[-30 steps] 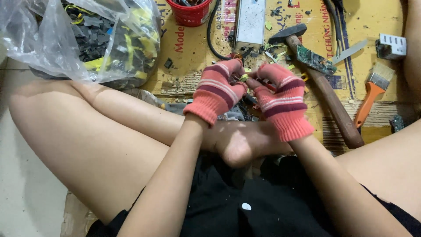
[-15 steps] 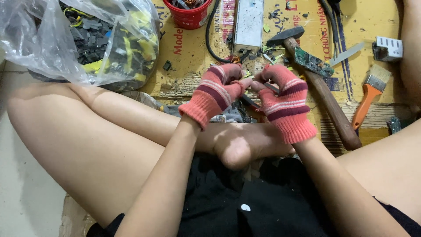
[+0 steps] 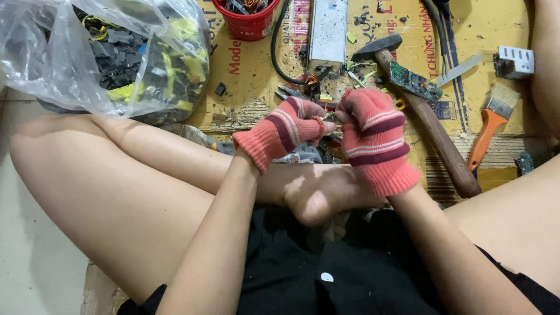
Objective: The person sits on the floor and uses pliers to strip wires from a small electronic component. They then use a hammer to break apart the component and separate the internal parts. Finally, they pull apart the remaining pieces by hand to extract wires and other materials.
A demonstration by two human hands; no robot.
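My left hand (image 3: 287, 129) and my right hand (image 3: 371, 135) both wear pink striped fingerless gloves and meet above my crossed legs. Their fingertips pinch one small part (image 3: 330, 118) between them; it is mostly hidden by the fingers, so I cannot tell its kind. Below the hands lie small dark scraps (image 3: 309, 154) on my ankle. Just beyond the hands, loose electronic bits (image 3: 315, 87) are scattered over the cardboard sheet (image 3: 251, 76).
A wooden-handled hammer (image 3: 434, 125) lies right of the hands with a green circuit board (image 3: 414, 80) across it. An orange-handled brush (image 3: 490, 125) is farther right. A clear bag of black and yellow parts (image 3: 116, 55) sits far left, a red cup (image 3: 248, 17) and a metal box (image 3: 328, 29) at the back.
Both hands have stayed together on the small part, with the fingers shifting slightly and the left hand turning a little. Nothing else moved.
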